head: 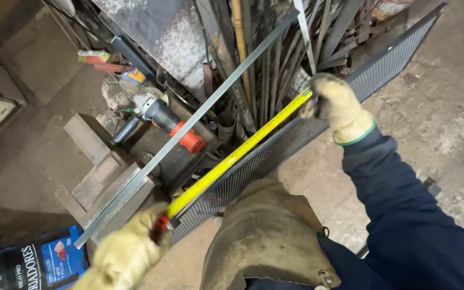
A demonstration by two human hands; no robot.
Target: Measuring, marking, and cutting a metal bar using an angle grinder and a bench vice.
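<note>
Along the upper edge of a dark mesh panel (275, 153): yellow tape measure blade (237, 154), drawn taut and flat against the frame from lower left to upper right, evidently so the blade follows the edge being gauged. Tape case, red and black (159, 225), at the panel's lower-left corner, closed inside the left hand (127, 252) in a pale leather glove. Blade tip at the upper stretch of the same edge, pinched between fingers and thumb of the gloved right hand (336, 107); grip tight on the blade end, holding it down to the frame.

Mesh panel: long, narrow, metal-framed, standing on edge on the concrete floor (447, 123) and propped against the person's knee, covered by a soiled leather apron (267, 236). Dark blue sleeve (404, 204) running to the right hand.

Just beyond the panel: long grey steel strip (189, 126), laid diagonally, roughly parallel to the tape, its lower end on stacked metal blocks. Beside its middle: angle grinder (162, 115), grey body, orange-red rear, resting on a dark block. Behind: rack of steel bars and rods (275, 64), leaning upright. Far left edge: brush with green and red bristles (93, 55). Lower-left corner of the floor: blue printed bag (33, 260).
</note>
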